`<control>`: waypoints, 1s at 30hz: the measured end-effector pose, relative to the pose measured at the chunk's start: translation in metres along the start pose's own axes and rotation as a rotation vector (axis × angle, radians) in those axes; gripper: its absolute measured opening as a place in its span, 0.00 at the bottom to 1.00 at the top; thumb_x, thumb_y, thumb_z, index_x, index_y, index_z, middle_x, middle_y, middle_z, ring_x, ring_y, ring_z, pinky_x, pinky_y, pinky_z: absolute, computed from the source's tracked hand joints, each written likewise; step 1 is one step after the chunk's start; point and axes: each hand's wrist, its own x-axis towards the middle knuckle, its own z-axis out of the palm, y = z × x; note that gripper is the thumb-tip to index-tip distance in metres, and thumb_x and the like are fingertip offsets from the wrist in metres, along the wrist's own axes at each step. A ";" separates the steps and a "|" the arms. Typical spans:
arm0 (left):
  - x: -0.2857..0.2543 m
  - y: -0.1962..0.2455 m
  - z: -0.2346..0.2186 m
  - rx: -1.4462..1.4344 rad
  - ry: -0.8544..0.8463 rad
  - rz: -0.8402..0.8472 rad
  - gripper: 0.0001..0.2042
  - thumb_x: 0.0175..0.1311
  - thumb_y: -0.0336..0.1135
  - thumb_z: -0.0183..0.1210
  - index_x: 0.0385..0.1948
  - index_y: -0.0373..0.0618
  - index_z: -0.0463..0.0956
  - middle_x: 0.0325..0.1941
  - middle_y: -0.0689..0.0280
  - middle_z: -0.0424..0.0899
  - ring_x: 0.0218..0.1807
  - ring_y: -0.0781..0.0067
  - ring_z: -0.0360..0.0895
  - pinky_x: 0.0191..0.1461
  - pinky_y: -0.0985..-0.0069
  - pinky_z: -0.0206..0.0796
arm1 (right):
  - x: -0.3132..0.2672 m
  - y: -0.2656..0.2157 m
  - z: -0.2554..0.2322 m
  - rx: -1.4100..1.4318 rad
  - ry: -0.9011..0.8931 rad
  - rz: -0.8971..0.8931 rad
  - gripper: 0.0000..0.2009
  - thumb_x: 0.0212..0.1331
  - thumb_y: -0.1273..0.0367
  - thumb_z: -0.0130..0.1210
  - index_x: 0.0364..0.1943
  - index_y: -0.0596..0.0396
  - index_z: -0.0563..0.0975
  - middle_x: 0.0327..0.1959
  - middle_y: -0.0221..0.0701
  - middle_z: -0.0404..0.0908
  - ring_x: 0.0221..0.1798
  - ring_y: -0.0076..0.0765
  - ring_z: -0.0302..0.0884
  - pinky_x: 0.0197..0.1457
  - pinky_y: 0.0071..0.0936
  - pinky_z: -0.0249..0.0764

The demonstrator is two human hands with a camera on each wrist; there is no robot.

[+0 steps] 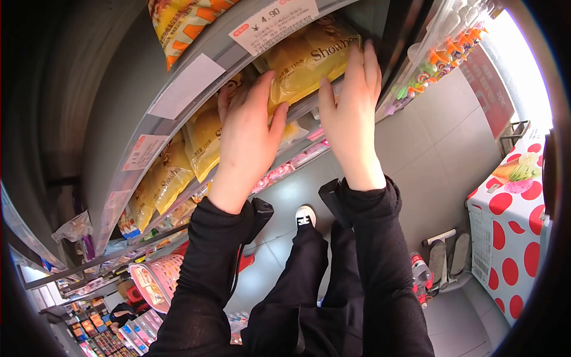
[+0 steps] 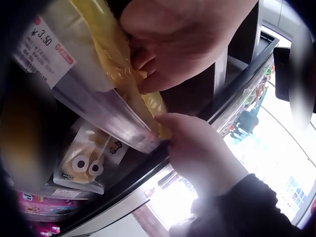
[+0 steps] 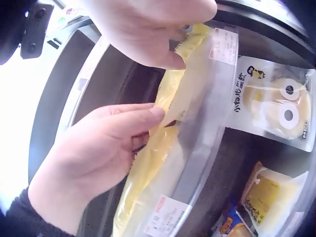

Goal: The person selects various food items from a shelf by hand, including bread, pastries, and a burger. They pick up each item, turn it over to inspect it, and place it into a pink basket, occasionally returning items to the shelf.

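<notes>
A shiny yellow snack bag (image 1: 303,59) with "Showho…" printed on it sits at the right end of a curved shelf. My left hand (image 1: 250,137) holds its left side, the thumb and forefinger over the wrapper. At the opposite end my right hand (image 1: 354,113) grips the bag, long fingers along its edge and thumb at its lower side. In the right wrist view, the left thumb lies against the crinkled yellow wrapper (image 3: 148,153), and some left fingers are hidden behind it. Similar yellow bags (image 1: 204,140) stand in a row beside my left hand.
A shelf lip with price tags (image 1: 273,24) runs along the row. On a lower shelf lies a clear packet with cartoon eyes (image 3: 276,101). Hanging sweets (image 1: 425,74) border the shelf's right end. A pink basket (image 1: 166,276) and a red-dotted white cover (image 1: 505,232) stand lower down.
</notes>
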 end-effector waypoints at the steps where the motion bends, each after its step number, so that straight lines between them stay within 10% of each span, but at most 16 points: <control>1: 0.000 0.000 0.001 0.015 -0.002 0.009 0.20 0.50 0.32 0.53 0.47 0.39 0.64 0.39 0.55 0.74 0.44 0.56 0.70 0.58 0.55 0.46 | -0.003 -0.002 -0.002 -0.112 -0.035 -0.035 0.24 0.45 0.76 0.50 0.51 0.64 0.61 0.56 0.50 0.55 0.57 0.60 0.51 0.60 0.42 0.52; 9: 0.007 0.013 -0.013 0.051 -0.199 -0.016 0.22 0.47 0.35 0.55 0.47 0.41 0.65 0.37 0.57 0.74 0.46 0.59 0.68 0.57 0.54 0.47 | -0.002 0.007 -0.005 -0.259 -0.104 -0.187 0.21 0.46 0.77 0.45 0.50 0.63 0.63 0.54 0.43 0.61 0.58 0.54 0.52 0.59 0.42 0.52; 14: -0.026 0.022 -0.033 -0.044 0.127 0.078 0.20 0.45 0.30 0.55 0.44 0.42 0.68 0.42 0.59 0.72 0.46 0.58 0.67 0.56 0.51 0.48 | -0.047 -0.008 -0.059 -0.121 -0.322 -0.114 0.19 0.45 0.80 0.45 0.47 0.60 0.66 0.55 0.45 0.59 0.58 0.52 0.54 0.60 0.40 0.52; 20: -0.149 0.066 -0.070 -0.457 -0.378 -0.076 0.16 0.48 0.27 0.53 0.42 0.41 0.68 0.44 0.60 0.71 0.45 0.58 0.69 0.48 0.69 0.61 | -0.139 -0.043 -0.135 0.053 -0.775 0.245 0.12 0.44 0.80 0.47 0.36 0.59 0.72 0.47 0.45 0.68 0.53 0.49 0.63 0.54 0.36 0.61; 22: -0.176 0.069 -0.095 -0.452 -0.872 -0.029 0.15 0.50 0.32 0.53 0.42 0.42 0.68 0.41 0.61 0.72 0.44 0.59 0.70 0.46 0.68 0.62 | -0.143 -0.071 -0.160 0.121 -0.936 0.237 0.10 0.45 0.78 0.48 0.34 0.59 0.73 0.42 0.42 0.71 0.49 0.45 0.67 0.53 0.35 0.63; 26: -0.244 0.062 -0.135 -0.326 -0.965 -0.223 0.17 0.53 0.39 0.50 0.44 0.43 0.67 0.39 0.61 0.74 0.43 0.62 0.71 0.43 0.68 0.62 | -0.118 -0.118 -0.185 0.157 -1.296 0.006 0.10 0.47 0.73 0.50 0.35 0.58 0.73 0.38 0.37 0.74 0.44 0.43 0.70 0.49 0.32 0.65; 30: -0.281 0.055 -0.170 -0.224 -0.653 -0.457 0.17 0.53 0.40 0.49 0.44 0.46 0.69 0.39 0.61 0.74 0.41 0.59 0.72 0.41 0.66 0.64 | -0.092 -0.155 -0.172 0.128 -1.535 -0.327 0.11 0.47 0.71 0.50 0.37 0.58 0.72 0.38 0.37 0.74 0.43 0.42 0.71 0.47 0.33 0.66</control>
